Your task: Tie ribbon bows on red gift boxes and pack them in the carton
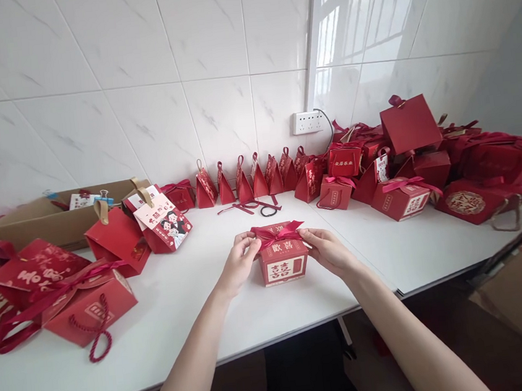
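Note:
A small red gift box [283, 263] with gold characters stands on the white table [237, 322] in front of me. A red ribbon bow [276, 232] sits on its top. My left hand [239, 262] pinches the bow's left loop, fingers closed. My right hand [326, 249] pinches the bow's right loop, fingers closed. Both hands rest against the box's upper edges.
A row of red triangular boxes [245, 181] lines the tiled wall. Loose ribbon [248, 207] and a black hair tie [269, 211] lie behind the box. Heaps of red boxes sit right [419, 166] and left [85, 301]. A cardboard box [44, 221] lies far left; a wall socket [308, 122].

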Available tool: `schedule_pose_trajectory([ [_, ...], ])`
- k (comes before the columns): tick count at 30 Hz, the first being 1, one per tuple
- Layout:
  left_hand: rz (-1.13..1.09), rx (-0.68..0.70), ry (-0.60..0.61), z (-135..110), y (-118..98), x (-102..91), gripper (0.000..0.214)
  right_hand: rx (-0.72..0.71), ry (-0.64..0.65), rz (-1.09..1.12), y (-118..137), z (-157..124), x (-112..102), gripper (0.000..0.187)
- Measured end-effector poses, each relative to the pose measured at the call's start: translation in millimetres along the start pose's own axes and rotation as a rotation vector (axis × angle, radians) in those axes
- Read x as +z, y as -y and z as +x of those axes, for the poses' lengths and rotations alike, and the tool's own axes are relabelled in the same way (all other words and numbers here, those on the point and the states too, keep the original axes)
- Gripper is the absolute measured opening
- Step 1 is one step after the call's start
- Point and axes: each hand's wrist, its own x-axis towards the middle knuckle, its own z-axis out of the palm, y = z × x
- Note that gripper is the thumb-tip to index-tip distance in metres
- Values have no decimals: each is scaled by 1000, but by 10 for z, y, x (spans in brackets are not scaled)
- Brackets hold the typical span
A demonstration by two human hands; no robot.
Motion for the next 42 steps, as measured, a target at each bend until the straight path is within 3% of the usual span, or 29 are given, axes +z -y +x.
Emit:
schedule_pose_trajectory([
  [7,2,-3,-78,17,25,42,45,-33,-103,-187,51,-30,110,43],
  [12,59,26,-123,14,21,31,40,-73,-252,-411,38,2,152,42],
  [19,-96,-111,-30,-38,-76,29,38,0,-159,16,56,-49,157,36],
  [27,-66,-94,11,-19,-64,4,34,27,-187,260,-17,-42,103,28],
  [32,-28,-84,-26,-7,-49,15,35,-58,-166,-3,-85,-148,159,34],
  [34,-49,-63,9,25,-64,-3,36,-92,-154,-149,-92,-319,251,35],
  [36,6,-50,39,104,-91,-59,45,-90,-52,-263,-71,-550,367,34],
  [37,68,-52,13,161,-107,-103,49,-69,42,-305,-47,-668,421,33],
  [39,211,-70,-151,287,-139,-211,54,-17,225,-358,22,-850,485,30],
  [40,268,-82,-259,344,-155,-264,55,-15,256,-384,61,-894,485,33],
  [42,337,-95,-439,416,-185,-340,56,-81,148,-421,125,-863,417,40],
])
